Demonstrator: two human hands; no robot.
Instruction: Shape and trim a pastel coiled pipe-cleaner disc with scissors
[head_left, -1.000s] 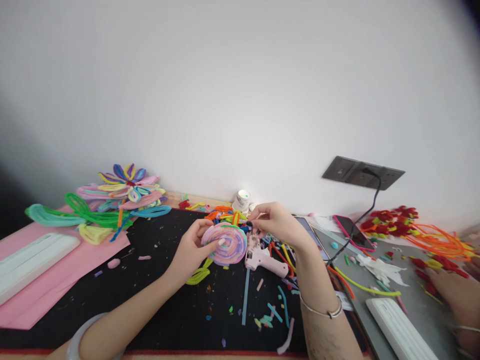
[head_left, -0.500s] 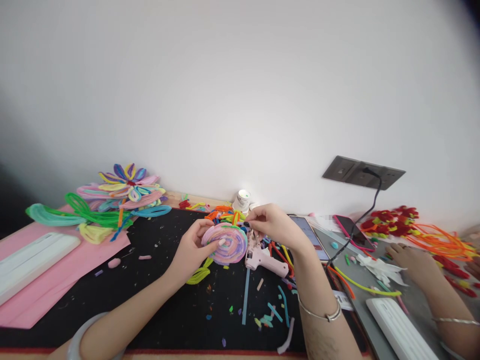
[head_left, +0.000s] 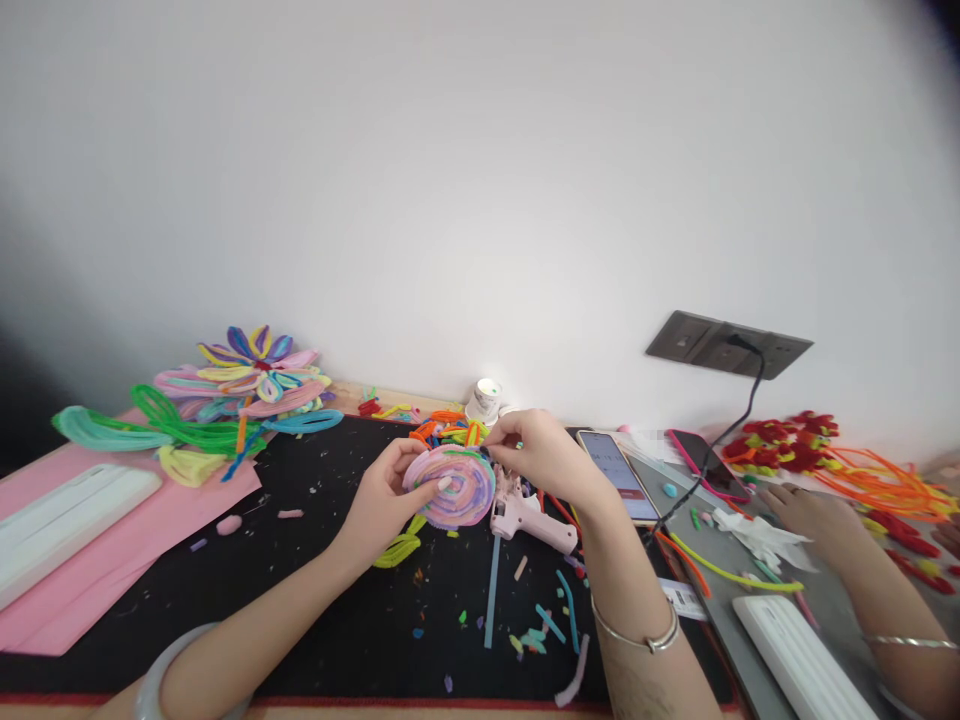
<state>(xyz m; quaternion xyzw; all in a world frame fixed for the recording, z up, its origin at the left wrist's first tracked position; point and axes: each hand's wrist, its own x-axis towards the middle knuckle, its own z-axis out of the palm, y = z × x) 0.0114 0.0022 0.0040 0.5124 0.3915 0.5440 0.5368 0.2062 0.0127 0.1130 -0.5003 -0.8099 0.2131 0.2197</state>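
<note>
My left hand (head_left: 375, 505) grips a round spiral disc of pastel pipe cleaners (head_left: 466, 502), thumb across its face and fingers behind. At the disc's upper right edge, my right hand (head_left: 547, 455) is closed in a pinch; what lies between its fingertips is too small to make out. Just below that hand a pink glue gun (head_left: 534, 523) lies on the black mat, with a bluish glue stick (head_left: 493, 592) extending toward me. Yellow-green pipe-cleaner loops (head_left: 397, 550) show beneath the disc. Behind it are orange and yellow pipe-cleaner pieces (head_left: 450, 432), partly hidden.
Pipe-cleaner flowers (head_left: 259, 375) and a white power strip-like block (head_left: 75, 525) on pink paper (head_left: 187, 520) are at left. A paper cup (head_left: 486, 400) stands by the wall. At right lie phones (head_left: 619, 475), a black cord (head_left: 720, 440) and another person's hand (head_left: 814, 520).
My right hand has shifted slightly left, its fingertips closer to the disc's edge. The left hand and disc stay put. The other person's hand moved slightly left.
</note>
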